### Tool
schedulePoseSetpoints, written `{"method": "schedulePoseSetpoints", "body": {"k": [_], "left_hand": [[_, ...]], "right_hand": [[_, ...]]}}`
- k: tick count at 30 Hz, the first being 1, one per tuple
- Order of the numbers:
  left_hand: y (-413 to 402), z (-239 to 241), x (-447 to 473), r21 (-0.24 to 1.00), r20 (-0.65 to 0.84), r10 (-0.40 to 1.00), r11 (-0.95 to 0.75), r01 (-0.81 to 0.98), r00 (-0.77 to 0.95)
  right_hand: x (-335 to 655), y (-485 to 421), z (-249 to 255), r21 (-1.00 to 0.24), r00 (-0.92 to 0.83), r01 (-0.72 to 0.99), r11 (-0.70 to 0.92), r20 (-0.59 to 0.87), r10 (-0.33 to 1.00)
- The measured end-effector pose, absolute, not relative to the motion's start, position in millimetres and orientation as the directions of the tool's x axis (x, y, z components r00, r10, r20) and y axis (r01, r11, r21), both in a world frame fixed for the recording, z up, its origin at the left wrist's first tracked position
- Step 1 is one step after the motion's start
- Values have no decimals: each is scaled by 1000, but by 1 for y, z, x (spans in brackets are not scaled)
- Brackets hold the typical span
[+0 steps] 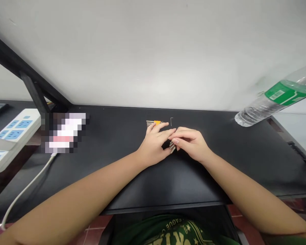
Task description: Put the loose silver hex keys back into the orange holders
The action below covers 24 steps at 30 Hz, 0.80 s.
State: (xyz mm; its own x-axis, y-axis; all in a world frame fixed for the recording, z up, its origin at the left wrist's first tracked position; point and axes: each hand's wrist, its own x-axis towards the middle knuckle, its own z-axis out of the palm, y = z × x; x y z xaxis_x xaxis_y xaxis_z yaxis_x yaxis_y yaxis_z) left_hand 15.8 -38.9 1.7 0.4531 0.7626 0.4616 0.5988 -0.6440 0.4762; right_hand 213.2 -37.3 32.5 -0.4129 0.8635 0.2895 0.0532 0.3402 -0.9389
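Observation:
My two hands meet at the middle of a black table (117,163). My right hand (191,143) is closed in a pinch on a small bundle of silver hex keys (172,147). My left hand (154,144) lies beside it with its fingers stretched out, the fingertips touching the right hand's fingers above the bundle. Just behind the left fingertips lies an orange holder (156,122) with several thin metal keys sticking out to the left. A single small L-shaped hex key (171,121) lies alone on the table to its right.
A clear plastic water bottle (275,100) with a green label stands at the table's back right. White power strips (11,131) with blue sockets sit at the left, with a white cable (25,190) running toward me. A blurred-out patch (63,132) sits near the black frame (33,88).

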Motion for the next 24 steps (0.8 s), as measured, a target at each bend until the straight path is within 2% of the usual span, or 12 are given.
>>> {"method": "schedulePoseSetpoints", "body": {"k": [4, 11, 15, 18, 20, 22, 24], "left_hand": [[-38, 3, 15, 482, 481, 746, -664, 572, 460], [-40, 5, 14, 464, 513, 717, -694, 551, 471], [-40, 5, 14, 461, 538, 714, -694, 552, 448], [-40, 6, 14, 455, 533, 713, -696, 556, 456], [-40, 7, 14, 452, 527, 714, -695, 559, 461], [-40, 7, 14, 452, 524, 711, -699, 555, 469], [-40, 6, 13, 446, 541, 697, -712, 542, 470]], "right_hand": [[214, -36, 30, -978, -388, -97, 183, 207, 898], [221, -31, 33, -960, -496, -269, -78, 69, 866], [221, -31, 32, -952, -503, -278, -126, 32, 864], [219, -31, 29, -978, -480, -201, -61, 44, 876], [219, -31, 29, -994, -455, -107, 38, 83, 887], [219, -31, 30, -973, -428, 38, 228, 190, 884], [220, -33, 33, -867, -426, 174, 467, 361, 829]]}}
